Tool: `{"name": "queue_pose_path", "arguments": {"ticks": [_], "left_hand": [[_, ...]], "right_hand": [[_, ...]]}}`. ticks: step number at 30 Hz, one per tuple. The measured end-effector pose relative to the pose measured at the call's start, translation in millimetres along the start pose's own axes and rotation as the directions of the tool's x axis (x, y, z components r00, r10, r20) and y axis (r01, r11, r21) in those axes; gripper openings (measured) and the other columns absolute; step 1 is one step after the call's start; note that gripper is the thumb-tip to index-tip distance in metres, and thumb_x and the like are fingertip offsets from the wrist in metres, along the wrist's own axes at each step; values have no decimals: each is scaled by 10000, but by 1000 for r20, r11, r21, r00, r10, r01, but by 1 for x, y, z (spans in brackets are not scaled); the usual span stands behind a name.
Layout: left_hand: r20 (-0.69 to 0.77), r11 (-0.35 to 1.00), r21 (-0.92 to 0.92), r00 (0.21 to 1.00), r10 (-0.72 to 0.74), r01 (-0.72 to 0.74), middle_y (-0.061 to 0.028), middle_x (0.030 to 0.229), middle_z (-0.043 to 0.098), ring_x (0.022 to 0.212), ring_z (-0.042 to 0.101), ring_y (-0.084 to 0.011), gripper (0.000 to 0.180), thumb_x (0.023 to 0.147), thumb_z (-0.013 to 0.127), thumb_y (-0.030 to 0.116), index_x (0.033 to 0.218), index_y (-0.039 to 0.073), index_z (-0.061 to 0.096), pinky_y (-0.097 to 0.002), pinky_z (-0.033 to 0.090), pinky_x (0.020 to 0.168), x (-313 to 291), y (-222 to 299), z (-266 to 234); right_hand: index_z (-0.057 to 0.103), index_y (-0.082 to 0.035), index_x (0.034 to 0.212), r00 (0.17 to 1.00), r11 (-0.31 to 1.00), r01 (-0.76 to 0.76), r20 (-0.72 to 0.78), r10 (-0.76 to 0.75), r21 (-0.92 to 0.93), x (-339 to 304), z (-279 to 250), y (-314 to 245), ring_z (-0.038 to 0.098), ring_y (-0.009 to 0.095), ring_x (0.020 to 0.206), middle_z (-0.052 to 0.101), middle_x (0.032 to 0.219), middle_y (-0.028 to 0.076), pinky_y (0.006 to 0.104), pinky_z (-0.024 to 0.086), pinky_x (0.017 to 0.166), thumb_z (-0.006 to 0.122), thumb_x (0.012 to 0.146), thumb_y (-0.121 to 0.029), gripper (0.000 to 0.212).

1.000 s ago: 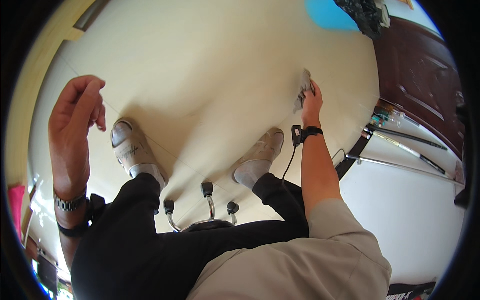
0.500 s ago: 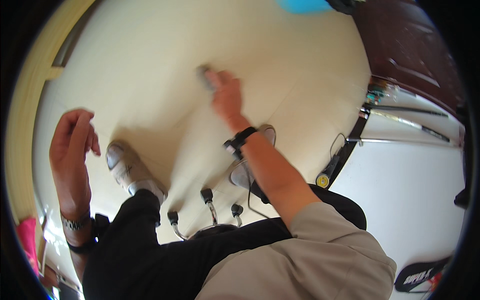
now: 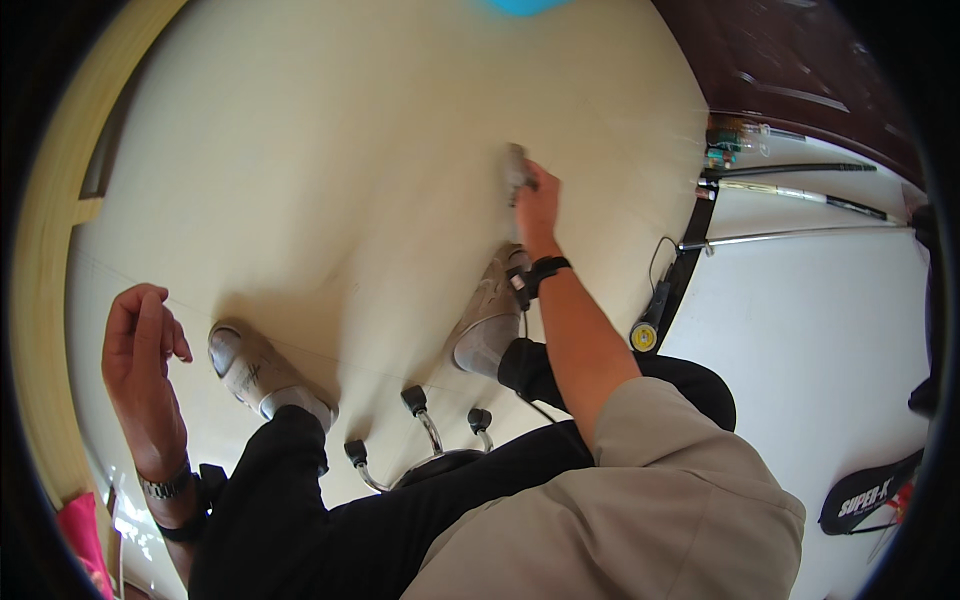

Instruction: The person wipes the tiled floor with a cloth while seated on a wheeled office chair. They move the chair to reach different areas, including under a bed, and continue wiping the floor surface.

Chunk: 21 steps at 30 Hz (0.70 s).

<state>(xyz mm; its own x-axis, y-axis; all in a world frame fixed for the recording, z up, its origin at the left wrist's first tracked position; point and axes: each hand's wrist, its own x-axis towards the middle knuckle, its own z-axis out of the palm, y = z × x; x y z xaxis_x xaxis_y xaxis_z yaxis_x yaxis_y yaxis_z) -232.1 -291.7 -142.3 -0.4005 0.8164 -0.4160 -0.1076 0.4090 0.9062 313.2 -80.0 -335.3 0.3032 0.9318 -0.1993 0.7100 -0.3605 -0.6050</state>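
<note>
My right hand point(image 3: 538, 208) is stretched forward over the pale floor, beyond my right shoe point(image 3: 490, 300). Its fingers are closed round a small grey-brown object point(image 3: 516, 170), long and narrow, blurred at its edges; its kind does not show. Whether the object touches the floor, I cannot tell. My left hand point(image 3: 143, 335) hangs at the left, beside my left shoe point(image 3: 255, 365). Its fingers are loosely bent with gaps between them, and nothing shows in it.
Behind my feet stand the chrome legs of a stool point(image 3: 428, 432). A light wooden frame point(image 3: 50, 230) runs along the left. To the right are a dark red door point(image 3: 770, 70), several poles point(image 3: 800, 190), a black torch-like tool point(image 3: 650, 320) and a black case point(image 3: 865, 492). Something blue point(image 3: 525, 5) lies far ahead.
My right hand has swung to the right with the grey-brown object, which now points more straight ahead. The left hand appears lower in the picture. The whole view has shifted slightly.
</note>
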Motion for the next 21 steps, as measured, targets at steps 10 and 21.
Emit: {"name": "queue_pose_path", "arguments": {"ticks": [10, 21], "left_hand": [[-4, 999, 41, 1000, -17, 17, 27, 831, 531, 774, 506, -78, 240, 1213, 646, 227, 1258, 3, 718, -270, 415, 712, 1, 11, 11], [0, 999, 18, 999, -38, 38, 35, 830, 533, 765, 504, -74, 200, 1218, 636, 205, 1249, 23, 714, -267, 424, 722, 1, 3, 7]], "right_hand": [[622, -214, 1584, 936, 869, 352, 120, -331, -348, -160, 123, -38, 554, 459, 1280, 572, 1506, 158, 565, 543, 1107, 653, 912, 8, 708], [734, -112, 1519, 993, 969, 12, -121, 19, 248, -20, 35, 5, 735, 328, 1180, 639, 1394, 145, 422, 629, 1000, 632, 1017, 11, 527]]}}
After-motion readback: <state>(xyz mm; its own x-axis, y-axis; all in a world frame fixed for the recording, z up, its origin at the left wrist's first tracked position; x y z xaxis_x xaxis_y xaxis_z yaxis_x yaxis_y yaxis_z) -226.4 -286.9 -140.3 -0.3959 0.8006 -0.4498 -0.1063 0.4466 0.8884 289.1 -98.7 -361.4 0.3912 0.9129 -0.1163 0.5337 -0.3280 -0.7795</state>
